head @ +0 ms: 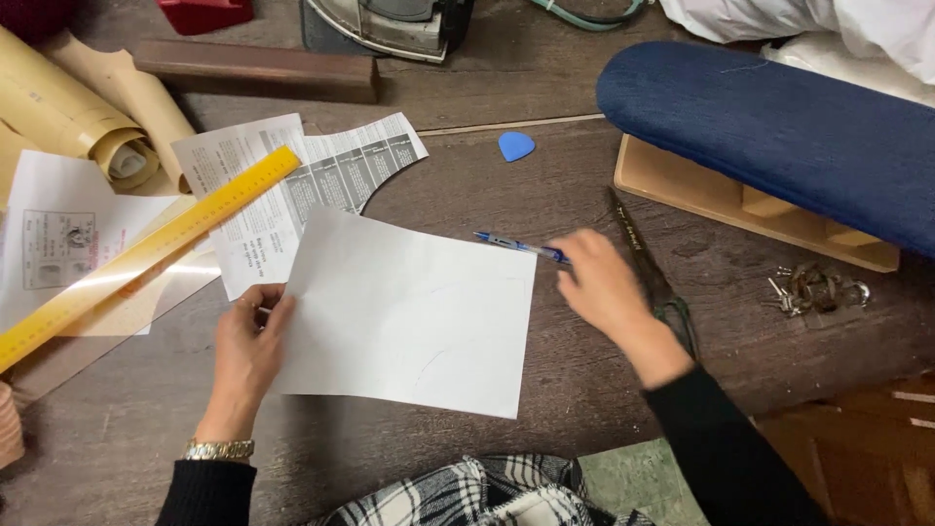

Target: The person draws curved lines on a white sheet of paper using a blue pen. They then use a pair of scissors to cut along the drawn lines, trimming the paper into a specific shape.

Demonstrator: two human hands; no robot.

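A white sheet of paper [409, 312] lies on the dark wooden table [506, 195], with faint curved pencil lines on it. My left hand [248, 346] pinches its left edge between thumb and fingers. My right hand [604, 282] is blurred, just right of the sheet, with its fingers at the end of a blue pen [516, 245] lying beside the sheet's top right corner. I cannot tell if the fingers grip the pen. Long dark scissors [651, 273] lie just right of that hand, partly under it.
A yellow ruler [146, 253] slants across printed papers [282, 185] at left, near rolled brown paper [88, 117]. A blue chalk piece [515, 146], a blue padded sleeve board [779, 127], a bunch of keys [816, 287], a wooden block [258, 68] and an iron [390, 24] surround the sheet.
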